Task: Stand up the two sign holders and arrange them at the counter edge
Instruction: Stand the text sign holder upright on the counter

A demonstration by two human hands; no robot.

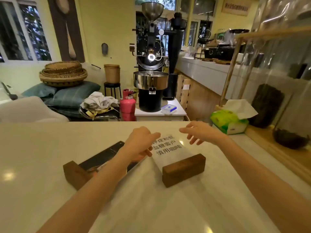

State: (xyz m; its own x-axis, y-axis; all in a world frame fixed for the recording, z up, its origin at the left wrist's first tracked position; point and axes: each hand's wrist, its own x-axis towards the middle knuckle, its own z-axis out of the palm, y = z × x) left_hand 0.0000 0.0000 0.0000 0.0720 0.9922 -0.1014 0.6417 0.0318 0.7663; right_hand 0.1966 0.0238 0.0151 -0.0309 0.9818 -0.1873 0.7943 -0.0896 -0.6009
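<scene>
Head view showed both sign holders lying flat on the counter [42, 165], wooden bases nearest the person, panels running away toward the far edge. Left hand [141, 143] rested open-fingered across the dark sign holder [101, 158]. Right hand [200, 133] hovered open over the clear sign holder [170, 148], gripping nothing.
</scene>
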